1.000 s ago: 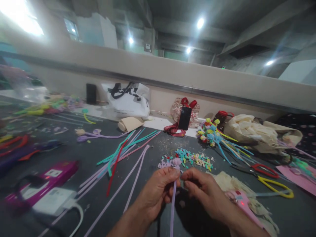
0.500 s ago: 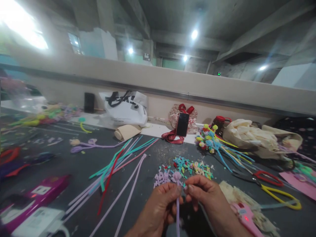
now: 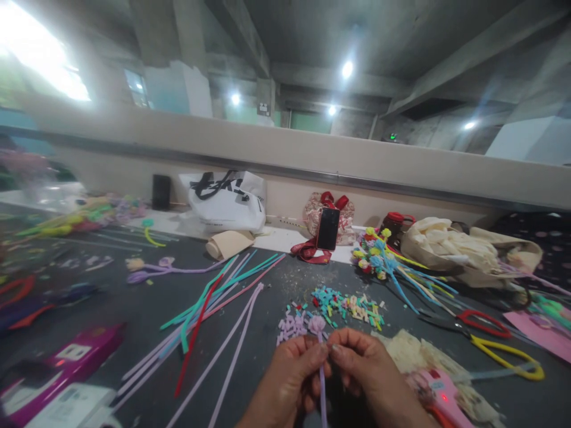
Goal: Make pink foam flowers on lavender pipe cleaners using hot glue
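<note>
My left hand (image 3: 297,371) pinches the upper part of a purple stem, just below a small purple flower head (image 3: 316,324). My right hand (image 3: 357,362) is closed at the same spot, its fingertips pressed together beside the stem and meeting the left fingertips; whatever they hold is too small to make out. The purple stem (image 3: 323,398) hangs down between both hands. Just beyond the fingers lie cut purple pieces (image 3: 292,324) and teal pieces (image 3: 330,296) on the dark table.
Long colored stems (image 3: 200,309) lie to the left, with a magenta device (image 3: 84,351) farther left. On the right are scissors (image 3: 484,324), a pink glue gun (image 3: 439,389) and a flower bunch (image 3: 379,255). A phone (image 3: 328,229) stands at the back.
My right hand has moved slightly left, so its fingertips now meet those of my left hand at the stem. The view has tilted up slightly.
</note>
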`<state>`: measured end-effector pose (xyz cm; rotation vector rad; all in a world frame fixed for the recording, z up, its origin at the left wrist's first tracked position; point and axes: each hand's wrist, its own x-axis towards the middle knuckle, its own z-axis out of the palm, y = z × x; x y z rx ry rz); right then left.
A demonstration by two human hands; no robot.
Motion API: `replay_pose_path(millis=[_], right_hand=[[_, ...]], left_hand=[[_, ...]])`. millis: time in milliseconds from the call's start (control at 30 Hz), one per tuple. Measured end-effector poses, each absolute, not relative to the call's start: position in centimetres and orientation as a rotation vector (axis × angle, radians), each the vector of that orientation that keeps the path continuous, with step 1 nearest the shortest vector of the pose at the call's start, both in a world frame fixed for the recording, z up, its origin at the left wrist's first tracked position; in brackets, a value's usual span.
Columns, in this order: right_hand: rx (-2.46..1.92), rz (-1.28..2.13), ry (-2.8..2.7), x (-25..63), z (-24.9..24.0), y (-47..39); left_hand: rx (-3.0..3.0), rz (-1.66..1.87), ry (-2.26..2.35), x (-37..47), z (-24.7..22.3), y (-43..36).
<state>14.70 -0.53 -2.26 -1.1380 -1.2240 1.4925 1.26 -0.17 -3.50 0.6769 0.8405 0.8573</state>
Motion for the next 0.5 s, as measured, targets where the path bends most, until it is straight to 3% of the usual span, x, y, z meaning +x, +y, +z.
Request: replay_pose_path(millis=[233,500], right_hand=[[-0.993,1.758,-1.092,15.3,-2.5,-0.2],[-1.03,1.745,-1.079,15.4,-1.9,-0.2]], left_hand=[[0.744,0.776,0.844,1.2,-2.8,-0.4],[0.701,0.766,0.742,1.4,-4.2,0.1]])
